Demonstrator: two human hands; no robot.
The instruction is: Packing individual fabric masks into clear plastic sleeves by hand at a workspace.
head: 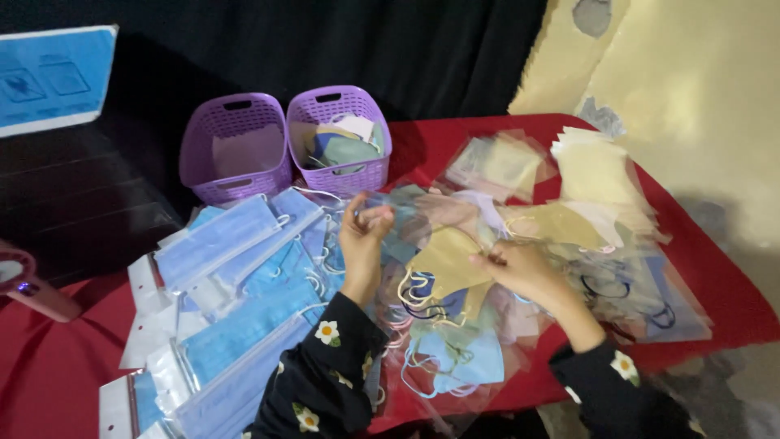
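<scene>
The person's left hand (pixel 363 232) is raised a little off the tabletop (pixel 49 382), its grip pinched shut on the edge of a clear plastic sleeve (pixel 406 213) with a pale blue mask inside. The right hand (pixel 520 268) lies lower, fingers curled down onto a mustard-yellow mask (pixel 445 260); its grip looks closed on the mask's edge or ear loop, though I cannot tell exactly which part it has. The yellow mask sits between the two hands, touching the right one, with its loops trailing toward the person.

Just below both hands is a loose heap of folded masks (pixel 455 362) in light blue, pink and navy, their loops tangled together. Out beyond the right hand lie more masks in clear sleeves (pixel 601 175), cream and beige, spread toward the far edge of the red cloth. On the outer side of the left hand, packets of flat blue pleated masks (pixel 236 317) overlap one another in a fan. Beyond the left hand stand two purple plastic baskets side by side, touching: the left basket (pixel 236 146) holds something flat and pale, the right basket (pixel 337 138) holds a few folded masks. Both sleeves are dark with white flowers.
</scene>
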